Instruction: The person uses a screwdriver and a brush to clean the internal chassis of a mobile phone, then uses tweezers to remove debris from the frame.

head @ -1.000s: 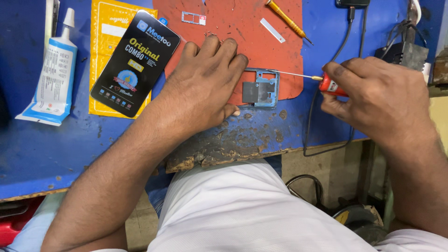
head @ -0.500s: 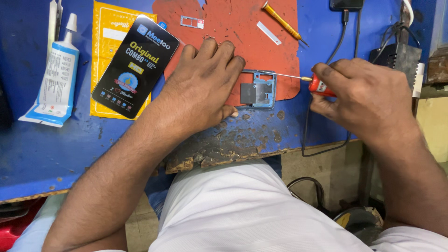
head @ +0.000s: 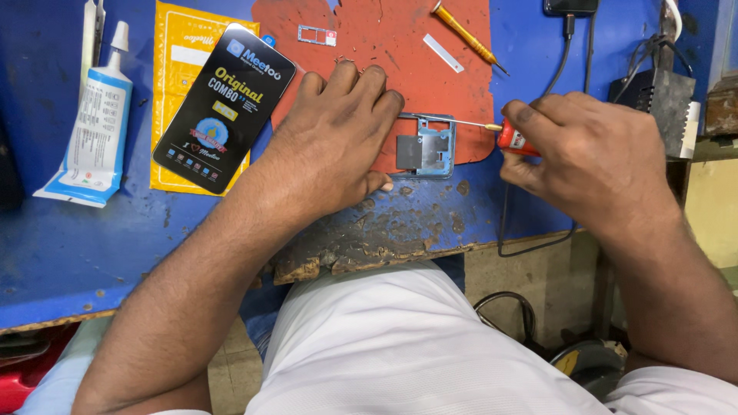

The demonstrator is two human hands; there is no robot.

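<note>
pressing flat with spread fingers, the left hand [head: 338,138] holds a square metal frame [head: 425,151] near the workbench's [head: 92,246] chipped front edge; the right hand [head: 592,157] pinches a thin red-handled screwdriver [head: 492,131].

red-handled screwdriver [head: 513,140], orange-red mat [head: 384,46], blue bench [head: 77,238], yellow packet [head: 181,46]

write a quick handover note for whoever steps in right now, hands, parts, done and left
Left hand: flat on the red mat, pinning the phone frame.
Right hand: gripping a red-handled screwdriver, shaft lying across the frame's top edge, tip hidden under the left fingers.
Nearby: yellow screwdriver and SIM tray on the mat, boxed screen and glue tube to the left.
Done: frame looks stripped, tray out.
Left: work at the frame's top edge looks unfinished; box appears unopened.
</note>
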